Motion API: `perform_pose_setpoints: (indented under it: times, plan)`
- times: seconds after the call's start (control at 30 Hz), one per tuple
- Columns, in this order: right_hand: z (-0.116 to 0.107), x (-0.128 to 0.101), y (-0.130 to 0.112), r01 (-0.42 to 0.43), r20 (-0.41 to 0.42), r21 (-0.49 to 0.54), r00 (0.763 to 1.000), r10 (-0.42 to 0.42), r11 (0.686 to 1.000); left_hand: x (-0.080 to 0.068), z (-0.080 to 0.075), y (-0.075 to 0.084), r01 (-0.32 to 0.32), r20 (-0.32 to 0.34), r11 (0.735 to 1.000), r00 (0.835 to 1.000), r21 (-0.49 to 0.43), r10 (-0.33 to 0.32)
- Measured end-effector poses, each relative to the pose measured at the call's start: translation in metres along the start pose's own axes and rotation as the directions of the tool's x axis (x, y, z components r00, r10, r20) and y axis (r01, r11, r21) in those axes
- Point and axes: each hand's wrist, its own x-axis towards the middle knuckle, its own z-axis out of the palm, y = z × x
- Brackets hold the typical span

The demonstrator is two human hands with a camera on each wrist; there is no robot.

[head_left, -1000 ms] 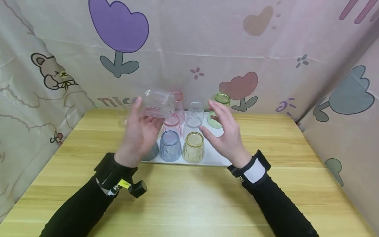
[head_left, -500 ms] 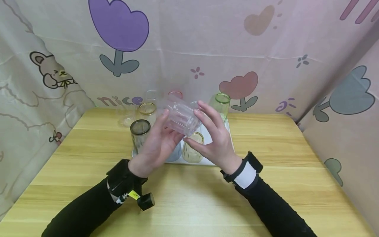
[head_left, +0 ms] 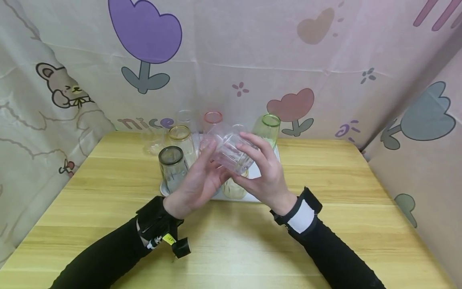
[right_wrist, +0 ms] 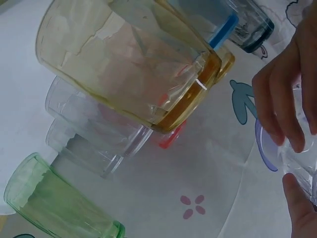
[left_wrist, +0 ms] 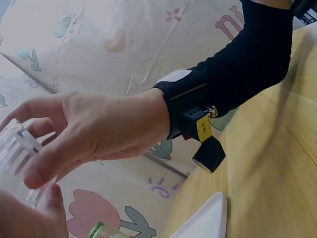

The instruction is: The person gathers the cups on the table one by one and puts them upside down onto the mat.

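A clear drinking glass (head_left: pixel 234 154) is held tilted above the tray, between both hands. My left hand (head_left: pixel 198 182) grips it from the left, thumb along its side. From the right, my right hand (head_left: pixel 267 176) pinches its thick-bottomed end between fingers and thumb. In the left wrist view, ridges show on the clear glass (left_wrist: pixel 20 153) beside a thumb. Below the hands, a yellow glass (head_left: pixel 234 189) stands upside down on the tray, partly covered. A grey smoky glass (head_left: pixel 172 168) stands just left of my left hand. Blue glass is mostly hidden behind that hand.
The white tray (head_left: pixel 254 172) bears several upside-down glasses, among them an amber-rimmed glass (head_left: pixel 180 140), a pink-rimmed glass (head_left: pixel 213 119) and a green glass (head_left: pixel 268 127). Another clear glass (head_left: pixel 154 141) stands at the left. Printed cloth (head_left: pixel 216 48) hangs behind the wooden table (head_left: pixel 231 249).
My left hand has brought the clear glass rightward and lower, from the tray's back left toward its middle. My right hand, apart from it earlier, has come in and taken hold of its base.
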Motion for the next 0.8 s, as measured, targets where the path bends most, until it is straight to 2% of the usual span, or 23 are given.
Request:
perform_pose_setpoints:
  times: [0.13,0.2,0.33,0.4,0.5,0.57,0.67,0.73,0.8]
  plan:
    - [-0.005,0.0,0.0,-0.023,-0.061,-0.011,0.998,0.022,1.0,-0.002,0.001,0.0,0.005,0.035,1.0,0.999,-0.002,-0.004]
    - [-0.008,0.002,0.0,-0.037,-0.101,-0.001,0.994,0.037,0.999,-0.004,0.001,0.001,0.012,0.034,1.0,0.999,0.026,-0.013]
    - [-0.014,0.005,0.004,-0.065,-0.162,0.011,0.984,0.066,0.998,-0.01,-0.002,0.007,-0.009,0.012,0.983,1.0,0.182,0.007]
    - [-0.017,0.006,0.007,-0.085,-0.18,0.012,0.98,0.085,0.996,-0.013,-0.005,0.01,-0.052,0.015,0.954,0.999,0.297,0.05]
    - [-0.022,0.006,0.013,-0.128,-0.197,0.011,0.972,0.128,0.992,-0.016,-0.012,0.016,-0.173,0.053,0.876,0.984,0.45,0.167]
    - [-0.025,0.004,0.018,-0.17,-0.201,0.007,0.965,0.168,0.985,-0.017,-0.017,0.022,-0.271,0.094,0.809,0.961,0.522,0.262]
    - [-0.031,0.001,0.025,-0.247,-0.189,-0.016,0.952,0.239,0.969,-0.02,-0.026,0.035,-0.392,0.138,0.695,0.909,0.603,0.393]
    - [-0.034,0.0,0.03,-0.299,-0.176,-0.042,0.942,0.287,0.953,-0.021,-0.033,0.046,-0.442,0.15,0.623,0.873,0.645,0.464]
    - [-0.037,-0.002,0.035,-0.344,-0.157,-0.082,0.931,0.328,0.935,-0.024,-0.041,0.059,-0.473,0.165,0.526,0.833,0.707,0.528]
